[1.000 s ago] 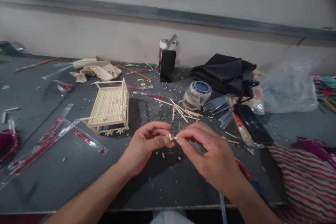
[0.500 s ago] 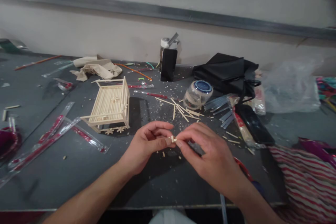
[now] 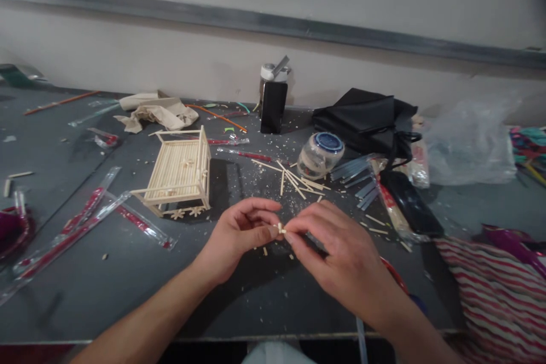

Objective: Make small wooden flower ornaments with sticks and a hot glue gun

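Note:
Between my fingertips is a small cluster of short wooden stick pieces [image 3: 280,228]. My left hand [image 3: 245,227] pinches it from the left with thumb and forefinger. From the other side my right hand [image 3: 333,242] pinches a piece of it, and the two hands nearly meet. To the left stands a small model bed or cart [image 3: 178,168] built of pale wooden sticks, with star-shaped stick pieces [image 3: 186,213] at its lower front. Loose wooden sticks [image 3: 294,179] lie in a pile just beyond my hands, and cut bits [image 3: 265,251] lie below them.
A clear jar with a blue lid [image 3: 321,154] stands behind the sticks, beside glue sticks [image 3: 362,176]. A phone [image 3: 273,107] leans on a bottle [image 3: 268,71]. At the right lie a black bag [image 3: 362,119], a dark phone [image 3: 412,205] and striped cloth [image 3: 490,284]. Plastic wrappers [image 3: 81,227] lie left.
Both hands stay almost where they were, still pinching the small stick cluster. My right fingertips have shifted very slightly; the view has moved a little.

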Tool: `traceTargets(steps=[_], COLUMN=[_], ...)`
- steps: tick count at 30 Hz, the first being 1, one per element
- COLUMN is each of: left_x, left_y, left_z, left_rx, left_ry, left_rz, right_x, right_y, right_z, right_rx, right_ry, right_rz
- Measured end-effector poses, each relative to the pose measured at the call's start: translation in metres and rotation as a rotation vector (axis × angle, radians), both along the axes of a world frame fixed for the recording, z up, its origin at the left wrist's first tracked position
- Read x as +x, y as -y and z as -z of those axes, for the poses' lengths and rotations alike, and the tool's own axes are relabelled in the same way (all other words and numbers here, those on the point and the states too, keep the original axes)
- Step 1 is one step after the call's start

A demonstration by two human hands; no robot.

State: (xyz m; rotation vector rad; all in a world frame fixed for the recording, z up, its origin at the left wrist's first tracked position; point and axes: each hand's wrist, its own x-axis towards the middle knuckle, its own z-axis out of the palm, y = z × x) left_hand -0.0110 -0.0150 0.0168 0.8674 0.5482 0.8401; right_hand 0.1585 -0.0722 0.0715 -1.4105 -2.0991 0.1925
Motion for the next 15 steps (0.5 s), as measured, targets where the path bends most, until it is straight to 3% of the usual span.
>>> traceTargets(steps=[15], left_x=[-0.0008], left_y=[0.0007], left_z=[0.0035], left_rx=[0.056], left_ry=[-0.057], left_rz=[0.013], right_x=[0.0010], right_y=[0.0028], right_z=[-0.0016], right_rx=[-0.009], right_ry=[0.083], right_rz=[-0.012])
